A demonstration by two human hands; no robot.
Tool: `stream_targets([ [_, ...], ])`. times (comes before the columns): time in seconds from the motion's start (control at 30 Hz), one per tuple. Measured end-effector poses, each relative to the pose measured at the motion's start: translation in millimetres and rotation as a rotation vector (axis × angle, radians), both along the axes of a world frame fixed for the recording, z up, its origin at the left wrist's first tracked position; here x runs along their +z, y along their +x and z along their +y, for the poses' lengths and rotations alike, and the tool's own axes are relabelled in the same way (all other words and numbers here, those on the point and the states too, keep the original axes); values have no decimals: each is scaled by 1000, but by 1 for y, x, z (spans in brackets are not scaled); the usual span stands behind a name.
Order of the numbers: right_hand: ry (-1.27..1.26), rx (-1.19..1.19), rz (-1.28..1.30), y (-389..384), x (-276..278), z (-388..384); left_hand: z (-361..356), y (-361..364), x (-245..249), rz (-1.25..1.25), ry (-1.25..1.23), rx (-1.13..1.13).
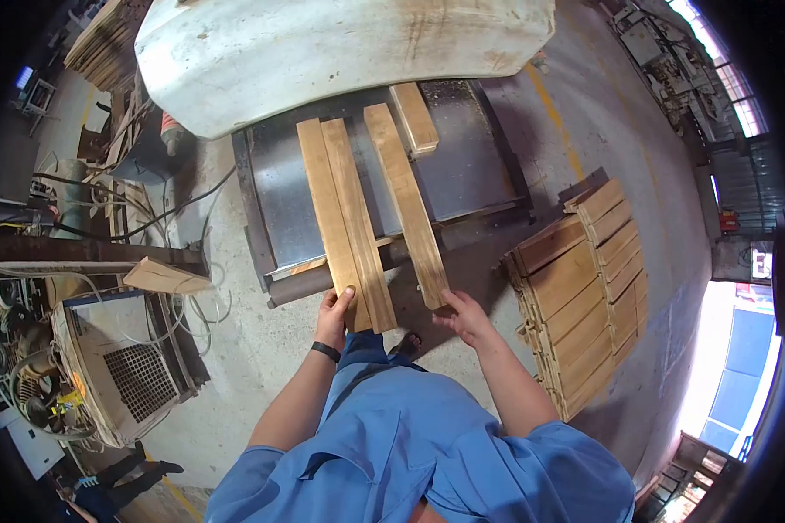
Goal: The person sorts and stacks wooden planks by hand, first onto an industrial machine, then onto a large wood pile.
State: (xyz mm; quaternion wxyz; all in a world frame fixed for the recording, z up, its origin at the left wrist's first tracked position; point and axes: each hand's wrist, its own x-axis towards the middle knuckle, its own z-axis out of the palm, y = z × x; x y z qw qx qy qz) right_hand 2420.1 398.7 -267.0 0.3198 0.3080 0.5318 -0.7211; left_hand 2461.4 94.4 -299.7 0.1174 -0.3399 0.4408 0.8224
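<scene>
Head view, looking down on a metal tabletop (475, 166) that belongs to a woodworking machine.

A pair of boards (344, 209) lies lengthwise on the tabletop, edge to edge, with its near end jutting past the tabletop's near edge. The left hand (336, 312) clasps that near end, thumb on top and fingers beneath; a black wristband (325, 350) circles the wrist.

Just right of the pair, with a narrow gap between them, a single board (406, 200) lies at a slight angle and also overhangs the tabletop's near edge. The right hand (464, 315) touches its near end with bent fingers; whether they close around the wood cannot be told.

At the tabletop's far side, a short board (414, 118) shows partly from under a white hood (323, 52), which covers the far ends of all the boards. A dark roller (310, 288) runs along the tabletop's near edge, beneath the overhanging boards.

To the right of the tabletop, well apart from it, a stack of boards (584, 288) stands on the concrete floor (244, 349). To the left of the tabletop, cables (179, 209) trail over the floor, and a casing with a mesh grille (139, 375) sits nearer the person. A blue shirt (410, 453) fills the lower edge.
</scene>
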Motion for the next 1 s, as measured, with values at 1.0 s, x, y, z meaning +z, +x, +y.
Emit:
stream_targets([
  [1.0, 698, 522, 544, 6, -11, -97, 39, 4, 36, 32, -482, 56],
])
